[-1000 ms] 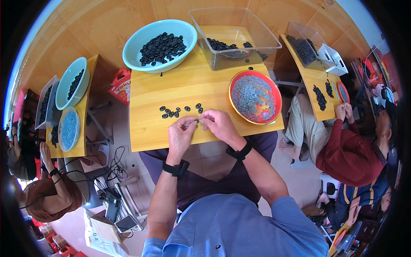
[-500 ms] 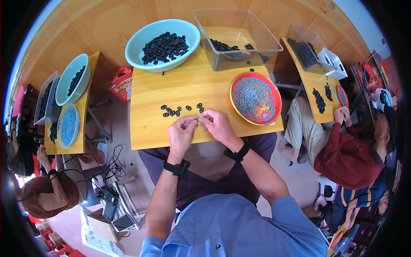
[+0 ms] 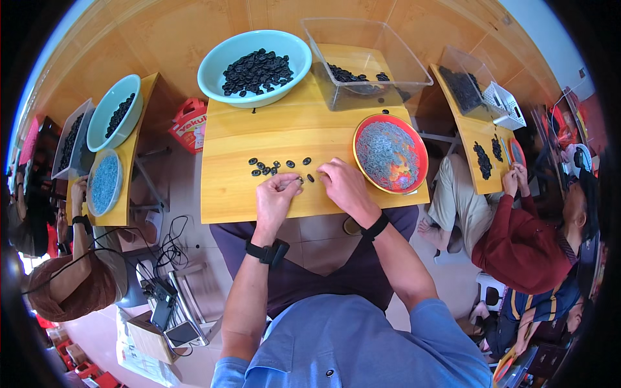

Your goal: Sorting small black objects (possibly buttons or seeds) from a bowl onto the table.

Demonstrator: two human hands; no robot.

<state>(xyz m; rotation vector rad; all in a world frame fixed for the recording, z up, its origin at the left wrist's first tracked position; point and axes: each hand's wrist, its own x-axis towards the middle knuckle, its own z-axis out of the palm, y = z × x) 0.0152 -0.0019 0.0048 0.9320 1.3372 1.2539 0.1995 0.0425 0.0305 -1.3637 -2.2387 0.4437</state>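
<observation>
My left hand (image 3: 277, 198) is over the near part of the yellow table, thumb and fingertips pinched on a small black oval piece (image 3: 299, 180), mostly covered by the fingers. To its right, my right hand (image 3: 346, 187) is apart from it, with loosely bent fingers and nothing visible in them. A loose black oval piece (image 3: 310, 178) lies on the wood between the hands. Just beyond them are several more black oval pieces (image 3: 265, 171). A red bowl with a yellow rim (image 3: 355, 155), holding many small grey pieces (image 3: 383, 143), stands beside my right hand.
At the back of the table (image 3: 239, 139) stand a pale green basin (image 3: 206, 81) of black pieces and a clear plastic bin (image 3: 414, 84) with more. Co-workers sit at side tables (image 3: 475, 161) on both sides. Cables (image 3: 171, 252) hang at lower left.
My right hand has parted from my left and moved to the right. One loose black piece now lies nearer, between the hands. My left hand keeps its pinch.
</observation>
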